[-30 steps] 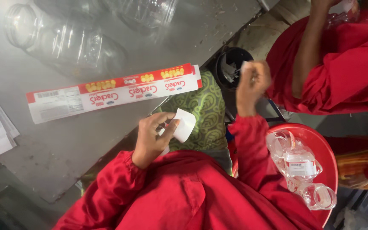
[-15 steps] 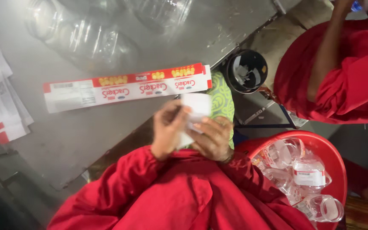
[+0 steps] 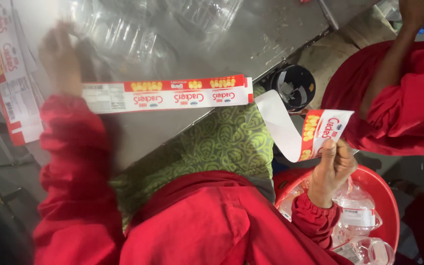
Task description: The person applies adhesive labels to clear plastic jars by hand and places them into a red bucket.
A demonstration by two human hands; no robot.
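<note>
L hand (image 3: pixel 59 56) moved to jars (image 3: pixel 123 34), R hand (image 3: pixel 332 169) grips label (image 3: pixel 303 130)

The label strip (image 3: pixel 315 132) in my right-hand fingers (image 3: pixel 337 147) is glossy printed paper, plain white on its back. Below them sits a smooth red plastic tub (image 3: pixel 388 196) of clear, shiny plastic jars (image 3: pixel 357 211). Beyond my left hand (image 3: pixel 60 54), the bench (image 3: pixel 280 29) is dull, scuffed grey metal.

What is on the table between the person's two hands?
In the head view, a long red-and-white label strip lies flat between the left hand and the right hand.
</note>
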